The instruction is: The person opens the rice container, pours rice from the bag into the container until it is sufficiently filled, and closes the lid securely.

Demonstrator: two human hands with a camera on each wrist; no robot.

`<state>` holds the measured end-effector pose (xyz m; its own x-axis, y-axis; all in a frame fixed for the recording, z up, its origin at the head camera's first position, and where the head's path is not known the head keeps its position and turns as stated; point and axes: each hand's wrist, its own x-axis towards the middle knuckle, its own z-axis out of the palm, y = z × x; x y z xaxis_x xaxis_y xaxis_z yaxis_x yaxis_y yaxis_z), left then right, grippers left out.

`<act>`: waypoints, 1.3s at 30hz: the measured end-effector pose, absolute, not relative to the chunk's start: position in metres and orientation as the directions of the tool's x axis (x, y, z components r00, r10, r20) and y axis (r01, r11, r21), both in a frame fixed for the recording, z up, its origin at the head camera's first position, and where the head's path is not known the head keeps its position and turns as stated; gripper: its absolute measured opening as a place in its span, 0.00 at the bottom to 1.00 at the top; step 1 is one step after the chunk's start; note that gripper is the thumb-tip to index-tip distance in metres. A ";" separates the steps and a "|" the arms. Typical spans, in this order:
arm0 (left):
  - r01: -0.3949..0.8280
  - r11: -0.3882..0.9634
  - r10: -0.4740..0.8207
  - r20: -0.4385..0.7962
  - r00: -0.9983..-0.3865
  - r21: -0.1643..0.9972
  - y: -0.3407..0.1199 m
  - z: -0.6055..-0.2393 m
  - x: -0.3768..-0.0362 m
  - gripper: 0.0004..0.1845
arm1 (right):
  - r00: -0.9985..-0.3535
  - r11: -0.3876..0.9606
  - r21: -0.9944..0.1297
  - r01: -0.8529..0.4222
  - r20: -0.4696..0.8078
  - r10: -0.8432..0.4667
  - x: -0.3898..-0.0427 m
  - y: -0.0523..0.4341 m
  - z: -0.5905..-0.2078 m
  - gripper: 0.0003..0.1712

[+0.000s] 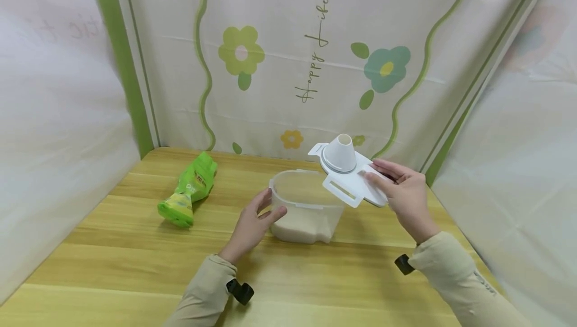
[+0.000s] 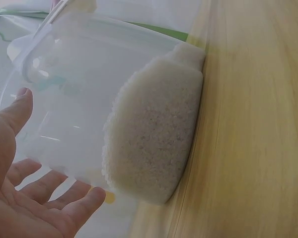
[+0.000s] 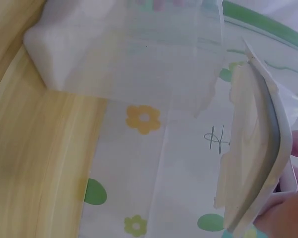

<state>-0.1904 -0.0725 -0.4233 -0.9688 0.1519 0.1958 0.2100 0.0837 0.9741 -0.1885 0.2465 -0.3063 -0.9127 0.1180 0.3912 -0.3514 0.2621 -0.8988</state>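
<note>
A clear plastic container [image 1: 333, 217] stands on the table with white rice [image 2: 154, 119] in its lower part. My left hand [image 1: 252, 224] is at its left side, thumb toward the front and fingers spread along the side and back. In my right hand [image 1: 407, 197] is a white lid [image 1: 353, 183], pinched by its right end between thumb and fingers. The lid is tilted above the container's right part, and a white cone-shaped spout [image 1: 340, 154] rises from its top. A grey seal [image 3: 274, 139] runs along the lid's edge in the right wrist view.
On the left of the wooden table [image 1: 135, 247] lies a green and yellow bag [image 1: 196, 182], pinched in at its middle. A flower-printed curtain [image 1: 279, 91] hangs behind the table, with pale fabric at both sides.
</note>
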 end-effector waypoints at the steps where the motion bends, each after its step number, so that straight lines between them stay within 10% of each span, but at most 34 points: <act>1: 0.208 0.084 0.152 0.194 -0.969 0.974 -0.072 -0.423 -0.190 0.47 | -0.911 0.273 -0.894 -0.354 0.396 0.114 -0.189 0.245 -0.306 0.27; 39: 0.221 0.082 0.147 0.208 -0.967 0.972 -0.071 -0.422 -0.188 0.42 | -0.883 0.284 -0.845 -0.453 0.381 -0.275 -0.208 0.199 -0.313 0.25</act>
